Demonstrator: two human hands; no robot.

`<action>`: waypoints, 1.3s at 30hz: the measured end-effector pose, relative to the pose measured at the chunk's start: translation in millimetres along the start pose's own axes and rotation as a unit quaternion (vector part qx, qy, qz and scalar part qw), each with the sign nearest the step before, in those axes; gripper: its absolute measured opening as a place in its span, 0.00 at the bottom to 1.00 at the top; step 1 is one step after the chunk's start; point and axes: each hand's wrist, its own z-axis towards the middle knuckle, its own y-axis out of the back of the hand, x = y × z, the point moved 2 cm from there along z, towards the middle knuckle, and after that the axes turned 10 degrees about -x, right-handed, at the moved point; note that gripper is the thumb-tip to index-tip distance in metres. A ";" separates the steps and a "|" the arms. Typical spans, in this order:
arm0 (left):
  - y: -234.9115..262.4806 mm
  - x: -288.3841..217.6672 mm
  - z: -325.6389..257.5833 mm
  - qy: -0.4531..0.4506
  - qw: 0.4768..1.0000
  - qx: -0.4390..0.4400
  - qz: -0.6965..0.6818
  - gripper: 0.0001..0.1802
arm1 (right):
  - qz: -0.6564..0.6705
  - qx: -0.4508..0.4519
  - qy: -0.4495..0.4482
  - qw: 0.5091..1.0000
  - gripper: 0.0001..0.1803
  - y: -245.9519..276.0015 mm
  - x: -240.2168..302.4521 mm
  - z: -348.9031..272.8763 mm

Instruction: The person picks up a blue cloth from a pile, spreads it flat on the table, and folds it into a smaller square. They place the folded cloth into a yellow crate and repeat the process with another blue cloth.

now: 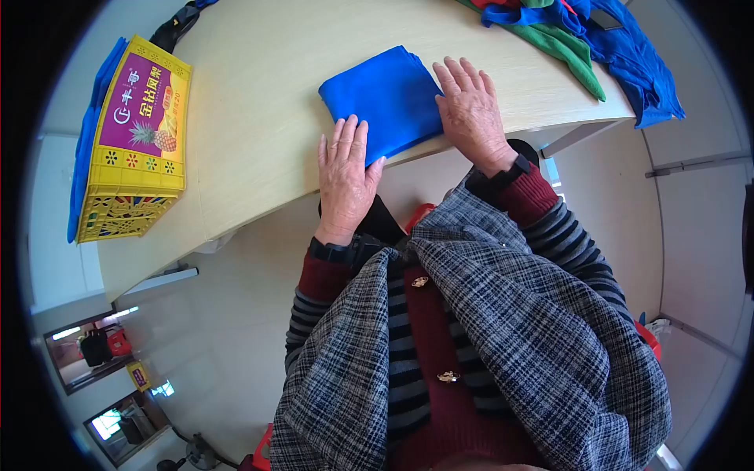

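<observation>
A blue cloth (385, 98), folded into a flat, roughly square stack, lies at the near edge of the pale wooden table (267, 102). My left hand (345, 173) rests at its near left edge, fingers stretched out and fingertips on or beside the cloth. Against the right edge of the cloth lies my right hand (473, 110), flat, its fingers extended toward the far side. Neither hand grips anything. Dark bands circle both wrists below the palms.
A yellow plastic crate (133, 180) with a purple pineapple panel stands on the table's left, blue fabric along its outer side. At the far right lie heaped blue cloths (640, 67) and a green cloth (561, 51), partly hanging over the edge. A dark item (174, 27) sits behind the crate.
</observation>
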 end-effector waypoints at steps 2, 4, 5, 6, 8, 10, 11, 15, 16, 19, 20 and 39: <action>2.4 -1.9 -7.5 0.010 0.999 -0.040 -0.030 0.34 | 0.022 -0.010 0.010 1.000 0.33 5.9 12.2 -5.6; 2.4 -1.8 -9.8 -0.001 0.999 -0.047 -0.011 0.33 | 0.103 0.028 0.110 0.988 0.33 5.9 33.2 -12.0; 2.9 -1.6 -9.8 -0.012 0.998 -0.056 0.009 0.32 | 0.144 0.047 0.159 0.976 0.33 5.4 39.6 -13.3; 3.3 -1.2 -9.8 -0.023 0.997 -0.064 0.028 0.32 | 0.146 0.047 0.160 0.975 0.33 4.6 39.9 -12.6; 3.3 -2.6 -8.0 -0.031 0.997 -0.066 0.040 0.32 | 0.148 0.061 0.161 0.974 0.35 2.4 34.9 -9.6; 3.7 -4.4 -5.3 -0.050 0.995 -0.069 0.060 0.31 | 0.151 0.068 0.161 0.973 0.36 0.0 30.8 -6.3; 3.9 -5.6 -3.7 -0.051 0.995 -0.068 0.061 0.31 | 0.144 0.065 0.167 0.973 0.34 -1.2 29.0 -4.5; 3.8 -17.3 7.1 -0.021 0.994 -0.076 0.078 0.29 | 0.149 0.065 0.163 0.973 0.31 -0.9 27.9 0.1; 3.6 -21.1 14.7 0.001 0.994 -0.070 0.085 0.27 | 0.165 0.070 0.149 0.973 0.30 0.4 30.0 3.4; 4.4 -24.9 25.7 0.043 0.992 -0.056 0.101 0.24 | 0.178 0.070 0.129 0.973 0.29 1.2 31.8 3.7; 4.5 -24.7 26.3 0.036 0.992 -0.055 0.106 0.23 | 0.175 0.066 0.121 0.975 0.29 0.6 31.1 1.8; 4.5 -20.8 20.5 -0.017 0.986 0.055 0.157 0.26 | 0.033 0.042 0.156 0.986 0.32 -4.9 1.0 -7.0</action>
